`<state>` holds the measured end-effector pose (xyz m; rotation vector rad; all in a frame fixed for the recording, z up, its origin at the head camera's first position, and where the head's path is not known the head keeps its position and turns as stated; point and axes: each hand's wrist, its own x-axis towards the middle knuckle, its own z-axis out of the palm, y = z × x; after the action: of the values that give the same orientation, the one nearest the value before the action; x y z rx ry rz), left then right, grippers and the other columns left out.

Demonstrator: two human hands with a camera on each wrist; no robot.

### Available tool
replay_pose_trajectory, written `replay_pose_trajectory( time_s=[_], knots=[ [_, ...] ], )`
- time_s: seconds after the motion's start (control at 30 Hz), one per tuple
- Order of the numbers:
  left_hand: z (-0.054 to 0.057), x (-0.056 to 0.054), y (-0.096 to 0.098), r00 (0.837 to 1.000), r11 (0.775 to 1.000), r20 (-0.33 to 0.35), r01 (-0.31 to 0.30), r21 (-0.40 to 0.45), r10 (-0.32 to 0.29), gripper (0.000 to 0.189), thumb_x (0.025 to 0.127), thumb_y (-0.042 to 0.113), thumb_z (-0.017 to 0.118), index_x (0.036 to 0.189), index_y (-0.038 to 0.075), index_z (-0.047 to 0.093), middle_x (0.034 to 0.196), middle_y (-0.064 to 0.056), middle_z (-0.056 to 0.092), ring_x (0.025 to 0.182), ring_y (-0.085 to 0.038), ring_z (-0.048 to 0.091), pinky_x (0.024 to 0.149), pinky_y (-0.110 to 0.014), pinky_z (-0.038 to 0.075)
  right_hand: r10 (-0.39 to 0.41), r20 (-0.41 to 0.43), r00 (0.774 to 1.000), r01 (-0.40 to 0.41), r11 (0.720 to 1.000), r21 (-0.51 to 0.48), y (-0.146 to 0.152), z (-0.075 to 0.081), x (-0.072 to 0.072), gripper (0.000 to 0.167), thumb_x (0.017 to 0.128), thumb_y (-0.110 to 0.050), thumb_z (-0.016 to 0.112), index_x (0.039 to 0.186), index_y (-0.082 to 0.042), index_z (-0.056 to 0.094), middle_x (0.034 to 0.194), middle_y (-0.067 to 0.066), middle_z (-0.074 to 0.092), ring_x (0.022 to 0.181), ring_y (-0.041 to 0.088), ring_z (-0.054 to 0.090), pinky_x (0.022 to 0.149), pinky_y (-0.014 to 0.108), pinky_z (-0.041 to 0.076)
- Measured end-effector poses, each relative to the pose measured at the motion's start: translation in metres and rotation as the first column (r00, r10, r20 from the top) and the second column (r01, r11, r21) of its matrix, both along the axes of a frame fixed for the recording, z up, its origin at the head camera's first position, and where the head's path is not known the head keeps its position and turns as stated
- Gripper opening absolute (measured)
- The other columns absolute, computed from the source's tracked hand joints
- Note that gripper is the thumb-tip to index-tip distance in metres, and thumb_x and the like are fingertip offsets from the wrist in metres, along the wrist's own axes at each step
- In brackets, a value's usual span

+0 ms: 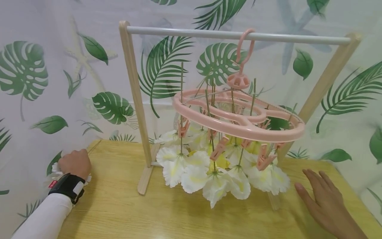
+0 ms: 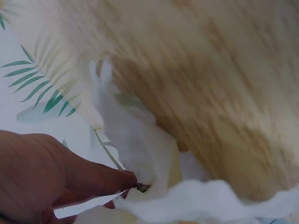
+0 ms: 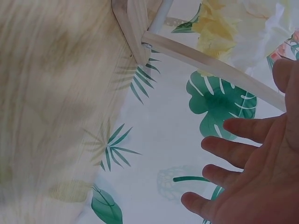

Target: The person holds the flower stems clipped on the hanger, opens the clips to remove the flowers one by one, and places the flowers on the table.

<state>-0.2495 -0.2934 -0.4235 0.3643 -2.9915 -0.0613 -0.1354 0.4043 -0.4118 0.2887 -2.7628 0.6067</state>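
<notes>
Here's the loose white flower (image 2: 135, 144), out at the table's left edge, and it's the left hand (image 1: 74, 163) that has it: thumb and fingers pinch it right at the base of the bloom. In the left wrist view the petals fan out to one side of that pinch, while the thin stem slants off up and to the left. From the head camera the fist hides most of the bloom; a fine line beyond the knuckles may be the stem, or just the table's edge.

Now the key relation: the pink clip hanger (image 1: 238, 133) sits to the right of that flower and higher, well apart from it, hooked over the white bar (image 1: 191, 32). Beneath its ring hang more flowers (image 1: 216, 189), blooms down, stems upright, among the pink clips (image 1: 219, 149). Across on the far side, the right hand (image 1: 325, 199) is spread, fingers apart, holding nothing, near the blooms but over the wooden table (image 1: 119, 212).

Any lettering? A small red tag (image 1: 52, 183) by the black wrist strap (image 1: 64, 186) carries pale marks, too small to read.
</notes>
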Motion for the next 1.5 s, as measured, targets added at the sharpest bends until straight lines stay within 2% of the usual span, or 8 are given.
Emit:
replay_pose_trajectory(
  time_s=[0.43, 0.57, 0.63, 0.77, 0.93, 1.07, 1.23, 1.5],
  knots=[
    [0.004, -0.002, 0.004, 1.000, 1.000, 0.004, 0.000, -0.015, 0.000, 0.014, 0.089, -0.002, 0.060, 0.085, -0.014, 0.063, 0.067, -0.028, 0.058, 0.067, -0.047, 0.060, 0.058, -0.054, 0.049, 0.010, -0.002, 1.000, -0.010, 1.000, -0.015, -0.005, 0.005, 0.002, 0.058, 0.109, -0.025, 0.045, 0.148, 0.015, 0.031, 0.147, 0.045, 0.031, 0.140, 0.067, 0.008, 0.101, 0.084, 0.001],
    [0.008, 0.001, 0.010, 0.997, 1.000, -0.077, 0.018, 0.019, -0.017, 0.014, 0.088, -0.001, 0.060, 0.082, -0.013, 0.063, 0.070, -0.031, 0.058, 0.072, -0.052, 0.058, 0.056, -0.057, 0.048, 0.006, 0.003, 1.000, -0.006, 1.000, -0.015, -0.007, 0.006, 0.003, 0.057, 0.108, -0.026, 0.046, 0.148, 0.014, 0.033, 0.147, 0.045, 0.031, 0.139, 0.068, 0.009, 0.099, 0.085, 0.002],
    [0.010, 0.003, 0.015, 0.984, 0.997, -0.166, 0.064, 0.031, -0.058, 0.016, 0.086, -0.001, 0.059, 0.075, -0.012, 0.062, 0.069, -0.032, 0.056, 0.071, -0.053, 0.057, 0.054, -0.059, 0.046, 0.004, 0.008, 1.000, -0.004, 1.000, -0.016, -0.008, 0.006, 0.004, 0.058, 0.108, -0.026, 0.047, 0.148, 0.013, 0.033, 0.148, 0.044, 0.030, 0.139, 0.068, 0.009, 0.099, 0.085, 0.002],
    [0.015, 0.008, 0.024, 0.931, 0.984, -0.324, 0.176, 0.000, -0.167, 0.027, 0.089, 0.004, 0.058, 0.066, -0.009, 0.058, 0.063, -0.030, 0.055, 0.062, -0.052, 0.055, 0.051, -0.061, 0.044, 0.007, 0.013, 1.000, -0.007, 1.000, -0.021, -0.011, 0.009, 0.006, 0.059, 0.108, -0.027, 0.047, 0.149, 0.012, 0.033, 0.150, 0.043, 0.029, 0.140, 0.067, 0.008, 0.100, 0.085, 0.001],
    [0.019, 0.014, 0.040, 0.910, 0.964, -0.333, 0.267, 0.020, -0.245, 0.043, 0.103, 0.025, 0.053, 0.101, -0.016, 0.066, 0.096, -0.038, 0.064, 0.090, -0.057, 0.059, 0.076, -0.069, 0.047, 0.023, 0.006, 1.000, -0.023, 1.000, -0.017, -0.016, 0.012, 0.008, 0.060, 0.107, -0.027, 0.050, 0.150, 0.011, 0.032, 0.151, 0.042, 0.028, 0.140, 0.067, 0.008, 0.101, 0.084, 0.000],
    [0.020, 0.021, 0.052, 0.893, 0.926, -0.318, 0.365, 0.098, -0.319, 0.063, 0.106, 0.041, 0.048, 0.136, -0.015, 0.050, 0.135, -0.038, 0.051, 0.127, -0.057, 0.042, 0.101, -0.073, 0.032, 0.026, -0.017, 1.000, -0.026, 1.000, -0.002, -0.019, 0.013, 0.009, 0.060, 0.107, -0.027, 0.051, 0.150, 0.009, 0.033, 0.151, 0.041, 0.030, 0.141, 0.066, 0.009, 0.102, 0.083, 0.002],
    [0.027, 0.032, 0.073, 0.820, 0.867, -0.414, 0.482, 0.125, -0.396, 0.070, 0.105, 0.047, 0.048, 0.144, -0.010, 0.045, 0.143, -0.035, 0.046, 0.134, -0.055, 0.038, 0.104, -0.072, 0.027, 0.013, -0.075, 0.997, -0.012, 1.000, 0.014, -0.023, 0.019, 0.008, 0.059, 0.106, -0.028, 0.054, 0.148, 0.009, 0.037, 0.148, 0.040, 0.035, 0.139, 0.065, 0.017, 0.098, 0.085, 0.011],
    [0.062, 0.051, 0.123, 0.654, 0.789, -0.615, 0.609, 0.081, -0.441, 0.059, 0.100, 0.040, 0.059, 0.137, -0.006, 0.056, 0.132, -0.028, 0.059, 0.124, -0.048, 0.052, 0.097, -0.067, 0.040, -0.017, -0.219, 0.976, 0.004, 0.998, -0.060, -0.054, 0.056, 0.022, 0.055, 0.099, -0.024, 0.067, 0.142, 0.005, 0.050, 0.139, 0.033, 0.050, 0.125, 0.058, 0.043, 0.098, 0.076, 0.029]
  ],
)
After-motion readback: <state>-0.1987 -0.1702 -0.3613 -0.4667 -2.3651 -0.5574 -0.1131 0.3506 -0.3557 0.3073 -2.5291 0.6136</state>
